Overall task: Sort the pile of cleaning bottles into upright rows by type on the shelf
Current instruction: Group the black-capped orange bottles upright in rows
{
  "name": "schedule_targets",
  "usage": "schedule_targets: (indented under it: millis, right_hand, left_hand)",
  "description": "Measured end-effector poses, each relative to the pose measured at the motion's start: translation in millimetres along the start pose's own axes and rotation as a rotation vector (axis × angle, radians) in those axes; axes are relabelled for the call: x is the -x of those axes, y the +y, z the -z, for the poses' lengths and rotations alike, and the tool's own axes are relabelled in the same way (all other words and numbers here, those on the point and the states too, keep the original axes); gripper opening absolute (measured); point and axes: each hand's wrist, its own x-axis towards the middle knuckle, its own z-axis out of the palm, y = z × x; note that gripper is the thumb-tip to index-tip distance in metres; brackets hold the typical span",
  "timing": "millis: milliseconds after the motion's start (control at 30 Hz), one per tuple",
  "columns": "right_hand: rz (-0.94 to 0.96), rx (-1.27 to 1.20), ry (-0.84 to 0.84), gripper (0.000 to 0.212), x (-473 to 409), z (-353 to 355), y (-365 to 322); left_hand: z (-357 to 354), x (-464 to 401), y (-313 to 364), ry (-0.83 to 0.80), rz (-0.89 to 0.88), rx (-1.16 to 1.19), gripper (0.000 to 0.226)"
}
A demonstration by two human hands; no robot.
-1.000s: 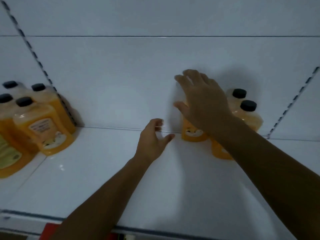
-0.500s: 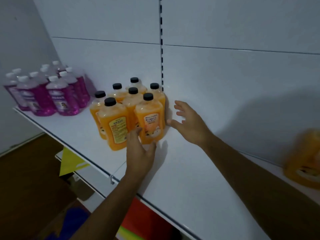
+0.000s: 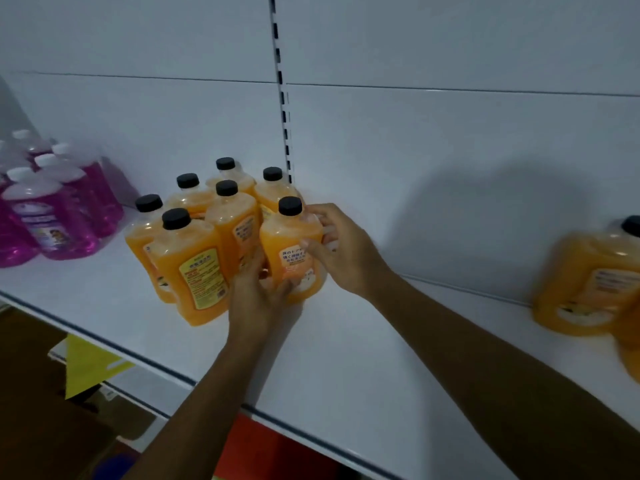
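Both hands clasped on one orange bottle (image 3: 292, 251), upright at the right front of a seven-bottle cluster (image 3: 207, 233) on the white shelf (image 3: 346, 341). Left hand (image 3: 258, 299) low on its front, fingers curled against the base and label. Right hand (image 3: 341, 251) wrapped round its right shoulder, thumb across the white label, fingertips (image 3: 317, 211) near the black cap (image 3: 290, 206). Orange liquid filling each bottle almost to the neck; all caps black and on. Purple bottles (image 3: 52, 209) with white caps grouped upright at far left, pink-violet liquid inside. More orange bottles (image 3: 588, 278), blurred, at the right edge, well apart from the cluster. Yellow pennant (image 3: 86, 365) below the shelf lip.
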Motion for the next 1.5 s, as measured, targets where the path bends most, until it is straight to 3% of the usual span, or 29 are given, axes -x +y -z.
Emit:
schedule_targets:
  millis: [167,267,567,867,1100,1267,1400,1500]
  right_hand:
    - [-0.067,0.037,0.208,0.053,39,36,15]
    - [-0.137,0.067,0.352,0.053,69,65,26]
    - [-0.240,0.328,0.602,0.050,162,158,42]
    - [-0.302,0.710,0.524,0.045,205,210,36]
    - [-0.317,0.836,0.459,0.041,208,223,37]
    - [-0.347,0.913,0.390,0.050,206,224,36]
    - [-0.346,0.877,0.415,0.052,208,224,33]
    - [-0.364,0.876,0.425,0.054,210,224,34]
  left_hand:
    - [-43,11,23,-0.159,0.109,0.253,0.034]
    - [-81,18,38,-0.249,0.178,0.295,0.041]
    - [-173,51,104,-0.557,0.026,0.365,0.038]
    - [-230,81,137,-0.597,-0.059,0.328,0.041]
    - [-244,83,148,-0.578,-0.121,0.246,0.035]
    - [-245,84,148,-0.584,-0.144,0.202,0.033]
    - [-245,87,148,-0.602,-0.181,0.150,0.023]
    - [-248,89,150,-0.615,-0.177,0.129,0.028]
